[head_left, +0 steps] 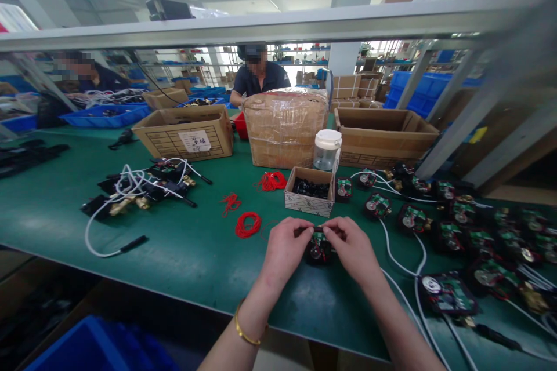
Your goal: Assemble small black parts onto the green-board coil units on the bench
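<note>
Around the fingers (300, 224), an uneven pinch could have skewed the small black piece (319, 229) or let it slip off the open circuit-board unit (319, 252). The left hand (285, 249) and right hand (353, 246) each had thumb and forefinger drawn together, apparently clamped on the piece's ends at the unit's far edge; whether it was attached could not be told. The unit sat between the hands, on the green bench (195, 261). Just beyond the fingers stood a small carton (307, 205) of black parts (310, 188); left lay red wire coils (248, 234); right, more circuit-board units (450, 294).
</note>
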`<state>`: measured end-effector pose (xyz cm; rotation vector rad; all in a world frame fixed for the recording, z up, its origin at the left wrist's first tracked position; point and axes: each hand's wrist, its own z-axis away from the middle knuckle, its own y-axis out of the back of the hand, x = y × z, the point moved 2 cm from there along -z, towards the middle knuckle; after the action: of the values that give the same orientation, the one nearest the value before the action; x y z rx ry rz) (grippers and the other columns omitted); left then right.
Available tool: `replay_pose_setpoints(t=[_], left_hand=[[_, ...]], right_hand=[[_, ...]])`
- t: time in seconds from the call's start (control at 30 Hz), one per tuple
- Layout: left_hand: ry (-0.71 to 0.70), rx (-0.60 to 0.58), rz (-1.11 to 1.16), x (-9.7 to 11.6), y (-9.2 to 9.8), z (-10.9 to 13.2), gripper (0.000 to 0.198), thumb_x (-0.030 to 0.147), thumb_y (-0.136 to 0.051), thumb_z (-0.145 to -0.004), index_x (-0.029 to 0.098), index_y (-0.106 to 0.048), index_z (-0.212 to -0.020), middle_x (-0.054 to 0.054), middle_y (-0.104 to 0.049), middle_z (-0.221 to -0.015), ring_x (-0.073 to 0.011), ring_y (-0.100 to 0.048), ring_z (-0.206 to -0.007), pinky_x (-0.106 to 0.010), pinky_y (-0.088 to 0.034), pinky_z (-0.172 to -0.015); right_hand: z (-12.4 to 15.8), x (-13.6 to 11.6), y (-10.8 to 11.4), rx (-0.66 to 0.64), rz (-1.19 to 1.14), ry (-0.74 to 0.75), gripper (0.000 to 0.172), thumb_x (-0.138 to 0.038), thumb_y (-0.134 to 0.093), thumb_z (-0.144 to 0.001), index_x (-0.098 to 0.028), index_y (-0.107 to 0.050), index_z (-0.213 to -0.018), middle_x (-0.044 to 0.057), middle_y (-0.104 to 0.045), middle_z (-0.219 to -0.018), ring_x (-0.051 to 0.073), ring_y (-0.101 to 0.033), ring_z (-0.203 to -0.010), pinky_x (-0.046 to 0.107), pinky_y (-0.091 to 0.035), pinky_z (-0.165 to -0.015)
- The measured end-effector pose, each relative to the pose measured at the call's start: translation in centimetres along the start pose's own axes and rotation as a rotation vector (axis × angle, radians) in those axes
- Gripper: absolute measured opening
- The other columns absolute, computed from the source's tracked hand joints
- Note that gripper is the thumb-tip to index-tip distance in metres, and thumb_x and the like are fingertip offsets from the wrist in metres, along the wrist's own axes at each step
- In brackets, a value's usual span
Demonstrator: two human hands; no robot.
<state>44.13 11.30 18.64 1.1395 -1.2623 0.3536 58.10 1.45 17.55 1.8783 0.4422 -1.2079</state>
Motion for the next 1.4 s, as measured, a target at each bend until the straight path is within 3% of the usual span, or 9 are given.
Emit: replay_pose_setpoints(t=[0.13, 0.37, 0.67, 1.13, 1.4], left_hand=[[-0.025, -0.034, 0.044, -0.3, 0.4, 0.3, 0.019, 0.016, -0.066, -0.088, 0.024, -0.081, -0.097, -0.002, -0.077, -0.096, -0.0189, -0.071, -0.095, -0.031, -0.053, -0.092], [-0.04, -0.069, 0.1, -0.9, 0.5, 1.2, 0.03, 0.012, -0.063, -0.086, 0.025, -0.078, -0.109, -0.003, -0.076, -0.105, -0.0181, -0.071, -0.101, -0.031, -0.055, -0.097], [0.01, -0.185, 0.268, -2.5, -0.4, 2.6, 0.059, 0.001, -0.058, -0.081, 0.028, -0.067, -0.132, -0.005, -0.073, -0.123, -0.0161, -0.073, -0.098, -0.032, -0.06, -0.094], [0.117, -0.184, 0.337, -1.8, -1.1, 2.9, 0.069, -0.008, -0.061, -0.072, 0.024, -0.063, -0.133, -0.005, -0.073, -0.113, -0.0161, -0.072, -0.095, -0.029, -0.059, -0.088], [0.064, -0.092, 0.261, -2.5, -2.5, 3.1, 0.068, -0.006, -0.068, -0.068, 0.026, -0.062, -0.128, -0.004, -0.066, -0.113, -0.0152, -0.067, -0.089, -0.029, -0.057, -0.084]], right_hand=[[0.4, 0.3, 0.6, -0.051, -0.105, -0.05, 0.025, -0.04, -0.058, -0.086, -0.025, -0.076, -0.095, 0.003, -0.062, -0.088, 0.021, -0.063, -0.072, 0.036, -0.054, -0.068], [1.6, 0.9, 0.9, -0.057, -0.024, 0.037, 0.035, -0.027, -0.055, -0.083, -0.027, -0.074, -0.112, 0.003, -0.065, -0.094, 0.019, -0.062, -0.078, 0.036, -0.054, -0.078], [3.0, 1.7, 0.3, -0.129, -0.046, 0.025, 0.055, -0.017, -0.054, -0.08, -0.03, -0.06, -0.134, 0.002, -0.058, -0.1, 0.016, -0.06, -0.071, 0.034, -0.054, -0.069], [3.7, 1.8, -0.4, -0.135, -0.027, 0.019, 0.061, -0.014, -0.056, -0.082, -0.028, -0.052, -0.141, 0.002, -0.052, -0.102, 0.014, -0.058, -0.07, 0.035, -0.055, -0.071], [3.7, 2.2, -0.6, -0.135, -0.055, 0.004, 0.062, -0.014, -0.057, -0.081, -0.029, -0.051, -0.14, 0.003, -0.051, -0.102, 0.017, -0.06, -0.077, 0.037, -0.056, -0.074]])
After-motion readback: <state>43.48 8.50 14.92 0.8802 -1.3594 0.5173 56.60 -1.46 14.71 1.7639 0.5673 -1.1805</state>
